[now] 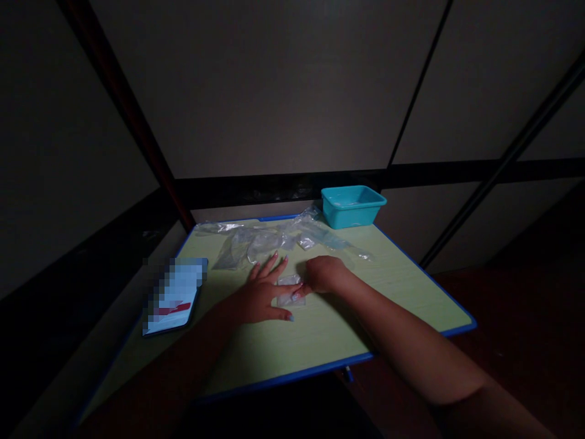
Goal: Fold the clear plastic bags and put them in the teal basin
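A small, flat, clear plastic bag (286, 300) lies on the table in front of me. My left hand (260, 299) rests over its left side with the fingers spread wide, the index finger reaching across it. At the bag's right edge, my right hand (325, 274) is closed, its fingers curled and its thumb pressed on the plastic. Whatever is under the curled fingers is hidden. Just beyond both hands lies a loose spread of crumpled clear plastic bags (265, 241).
A turquoise plastic basket (351, 214) stands at the table's back right corner. On the left lies a phone or tablet (183, 305) with its screen lit, partly blurred. The pale table (402, 292) has a blue edge, and panelled walls (283, 91) rise behind it.
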Demonstrator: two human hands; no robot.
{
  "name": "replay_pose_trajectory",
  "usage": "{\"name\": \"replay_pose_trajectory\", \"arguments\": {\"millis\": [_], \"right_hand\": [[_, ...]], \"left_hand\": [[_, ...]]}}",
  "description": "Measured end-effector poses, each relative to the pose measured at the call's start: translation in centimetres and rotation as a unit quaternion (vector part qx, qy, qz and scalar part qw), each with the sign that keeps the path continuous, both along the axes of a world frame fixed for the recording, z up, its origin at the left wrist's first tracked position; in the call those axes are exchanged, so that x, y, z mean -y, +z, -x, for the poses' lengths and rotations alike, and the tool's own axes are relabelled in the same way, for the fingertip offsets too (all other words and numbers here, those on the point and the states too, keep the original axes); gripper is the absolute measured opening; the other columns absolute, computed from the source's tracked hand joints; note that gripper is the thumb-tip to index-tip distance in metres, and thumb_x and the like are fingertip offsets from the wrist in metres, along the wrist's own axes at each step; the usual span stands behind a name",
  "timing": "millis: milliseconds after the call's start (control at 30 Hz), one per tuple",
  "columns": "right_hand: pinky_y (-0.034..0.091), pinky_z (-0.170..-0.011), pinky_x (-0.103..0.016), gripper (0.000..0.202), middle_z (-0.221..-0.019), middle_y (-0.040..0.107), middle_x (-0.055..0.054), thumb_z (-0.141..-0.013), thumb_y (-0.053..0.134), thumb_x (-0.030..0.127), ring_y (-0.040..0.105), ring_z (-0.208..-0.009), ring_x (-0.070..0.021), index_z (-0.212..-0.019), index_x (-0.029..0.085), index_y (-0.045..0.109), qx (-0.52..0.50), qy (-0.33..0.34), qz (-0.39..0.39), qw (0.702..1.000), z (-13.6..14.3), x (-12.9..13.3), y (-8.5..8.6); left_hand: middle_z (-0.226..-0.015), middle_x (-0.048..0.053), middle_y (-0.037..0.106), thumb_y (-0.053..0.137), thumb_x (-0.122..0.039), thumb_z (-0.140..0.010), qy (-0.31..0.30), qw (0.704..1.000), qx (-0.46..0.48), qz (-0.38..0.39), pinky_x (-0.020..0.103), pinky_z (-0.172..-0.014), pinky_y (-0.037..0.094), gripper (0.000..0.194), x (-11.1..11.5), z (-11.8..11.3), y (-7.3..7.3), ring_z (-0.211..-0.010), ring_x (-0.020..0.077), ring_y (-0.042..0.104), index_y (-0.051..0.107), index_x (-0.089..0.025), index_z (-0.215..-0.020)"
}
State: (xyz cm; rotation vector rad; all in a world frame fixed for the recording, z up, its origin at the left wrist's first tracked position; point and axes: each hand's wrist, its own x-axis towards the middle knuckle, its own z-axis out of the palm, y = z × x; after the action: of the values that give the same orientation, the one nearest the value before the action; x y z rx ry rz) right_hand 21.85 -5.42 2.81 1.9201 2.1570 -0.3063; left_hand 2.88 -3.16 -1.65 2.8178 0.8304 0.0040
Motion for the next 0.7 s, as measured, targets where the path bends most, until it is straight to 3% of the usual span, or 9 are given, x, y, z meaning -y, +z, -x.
{"name": "replay_pose_trajectory", "arguments": {"millis": [300,400,500,600,700], "right_hand": [[0.047,-0.069,-0.036,0.063,-0.102,0.067,-0.016,-0.063,0.063,0.062,0.063,-0.092,-0.0321,-0.11,0.02,0.064,0.001,0.034,-0.004,0.999,-0.3,0.1,-0.3],[0.045,-0.066,-0.033,0.059,-0.1,0.067,-0.018,-0.065,0.064,0.059,0.063,-0.09,-0.0311,-0.106,0.016,0.064,0.007,0.035,-0.013,0.999,-0.5,0.2,-0.5],[0.041,-0.061,-0.029,0.053,-0.094,0.067,-0.016,-0.072,0.061,0.051,0.063,-0.084,-0.0274,-0.109,0.014,0.058,-0.035,0.036,-0.074,0.996,-0.7,-0.2,-1.3],[0.038,-0.058,-0.026,0.042,-0.087,0.067,-0.012,-0.074,0.061,0.046,0.061,-0.075,-0.0215,-0.1,0.014,0.058,-0.09,0.023,-0.1,0.991,-0.9,-1.1,-2.5],[0.038,-0.062,-0.024,0.035,-0.09,0.065,-0.011,-0.074,0.063,0.042,0.058,-0.076,-0.0177,-0.093,0.013,0.059,-0.128,0.05,-0.116,0.984,-1.2,-1.9,-3.5]], "left_hand": [[-0.153,0.007,0.003,0.041,-0.061,-0.084,0.085,0.996,0.013,-0.009,0.064,-0.102,0.006,0.055,0.0,0.0,-0.4,-0.137,0.0365,-0.007,0.032,-0.044,-0.136],[-0.153,0.008,0.004,0.034,-0.061,-0.087,0.103,0.994,0.018,-0.013,0.064,-0.102,0.006,0.054,0.1,-0.1,-0.4,-0.138,0.0344,-0.007,0.029,-0.042,-0.137],[-0.152,0.01,0.005,0.03,-0.063,-0.086,0.108,0.994,0.024,-0.018,0.064,-0.102,0.005,0.061,0.1,0.0,-0.4,-0.138,0.0318,-0.006,0.024,-0.036,-0.141],[-0.152,0.013,0.005,0.029,-0.063,-0.087,0.112,0.993,0.037,-0.028,0.063,-0.103,0.005,0.067,0.2,0.0,-0.3,-0.139,0.0305,-0.007,0.019,-0.028,-0.144],[-0.152,0.013,0.005,0.029,-0.06,-0.088,0.111,0.992,0.048,-0.036,0.062,-0.104,0.004,0.068,0.4,0.0,-0.2,-0.139,0.0284,-0.007,0.017,-0.025,-0.144]]}}
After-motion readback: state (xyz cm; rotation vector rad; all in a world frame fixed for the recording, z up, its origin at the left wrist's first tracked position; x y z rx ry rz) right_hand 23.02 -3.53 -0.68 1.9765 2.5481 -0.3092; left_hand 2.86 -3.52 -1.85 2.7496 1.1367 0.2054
